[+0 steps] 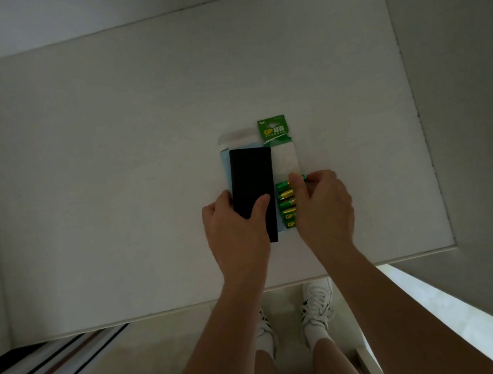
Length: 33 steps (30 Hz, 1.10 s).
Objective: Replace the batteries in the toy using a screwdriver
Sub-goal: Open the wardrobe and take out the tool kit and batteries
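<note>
step: removal of 1 battery [303, 177] from the battery pack [273, 129] was judged to be in hand.
right hand [323, 205]: fingers [296, 182] were pinched on the top battery of the row.
left hand [233, 219]: fingers were clamped round the lower half of the black toy [252, 180], held over a blue sheet [225, 164] on the table [113, 172], just beside the pack.
technique: a straight pull rightward was judged best, so neighbouring cells were not spilled.
edges: the near table edge lay close behind both wrists, so loose cells could roll off.
room: open table was noted leftward and beyond.
screwdriver: none was seen.
</note>
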Each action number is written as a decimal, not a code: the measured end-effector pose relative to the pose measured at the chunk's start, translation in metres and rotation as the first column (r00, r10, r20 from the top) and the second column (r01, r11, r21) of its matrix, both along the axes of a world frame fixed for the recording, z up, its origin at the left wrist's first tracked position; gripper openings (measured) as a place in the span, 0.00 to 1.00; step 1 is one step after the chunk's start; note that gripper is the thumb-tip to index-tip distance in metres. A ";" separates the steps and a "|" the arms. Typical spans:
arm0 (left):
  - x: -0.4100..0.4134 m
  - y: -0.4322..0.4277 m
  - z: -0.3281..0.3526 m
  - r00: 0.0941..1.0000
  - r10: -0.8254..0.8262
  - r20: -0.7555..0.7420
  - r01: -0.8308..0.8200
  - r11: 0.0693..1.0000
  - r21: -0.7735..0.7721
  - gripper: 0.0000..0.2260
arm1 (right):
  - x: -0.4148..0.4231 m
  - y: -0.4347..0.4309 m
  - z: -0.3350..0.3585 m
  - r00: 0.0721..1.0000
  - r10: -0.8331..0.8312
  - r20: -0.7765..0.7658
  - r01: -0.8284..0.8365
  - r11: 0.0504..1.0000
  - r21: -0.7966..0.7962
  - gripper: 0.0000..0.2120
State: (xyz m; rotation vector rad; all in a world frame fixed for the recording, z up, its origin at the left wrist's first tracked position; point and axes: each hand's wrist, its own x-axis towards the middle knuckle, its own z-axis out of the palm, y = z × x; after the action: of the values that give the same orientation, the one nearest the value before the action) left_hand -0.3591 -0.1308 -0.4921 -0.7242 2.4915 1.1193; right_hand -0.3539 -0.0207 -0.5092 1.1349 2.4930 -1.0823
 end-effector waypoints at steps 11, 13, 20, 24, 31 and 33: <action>0.001 0.003 0.001 0.996 0.094 0.001 -0.094 0.995 0.040 0.23 | 0.005 -0.003 0.000 0.976 0.216 -0.015 -0.214 0.972 0.099 0.16; 0.003 0.004 0.001 0.997 0.067 -0.025 -0.066 0.998 0.018 0.22 | 0.006 -0.002 -0.001 0.963 0.267 -0.026 -0.263 0.960 0.099 0.14; 0.004 0.001 0.000 0.999 0.032 -0.031 -0.032 0.999 -0.003 0.23 | 0.007 -0.007 0.002 0.946 0.325 -0.006 -0.324 0.943 0.079 0.13; 0.003 0.002 -0.001 0.999 0.032 -0.024 -0.032 0.999 0.001 0.23 | 0.006 -0.006 -0.002 0.982 0.183 -0.051 -0.186 0.981 -0.058 0.15; 0.001 0.006 0.000 1.000 0.028 -0.010 -0.026 0.990 0.142 0.21 | 0.013 -0.001 -0.010 0.982 0.162 -0.096 -0.173 0.978 -0.118 0.10; -0.001 0.001 0.001 0.993 0.098 0.065 -0.112 0.957 0.269 0.24 | 0.015 0.001 -0.010 0.978 0.161 -0.130 -0.177 0.976 -0.126 0.10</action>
State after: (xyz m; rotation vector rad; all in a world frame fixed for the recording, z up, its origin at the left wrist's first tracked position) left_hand -0.3602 -0.1300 -0.4914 -0.7997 2.2176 1.4277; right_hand -0.3389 -0.0196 -0.5195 0.8261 2.5039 -1.2838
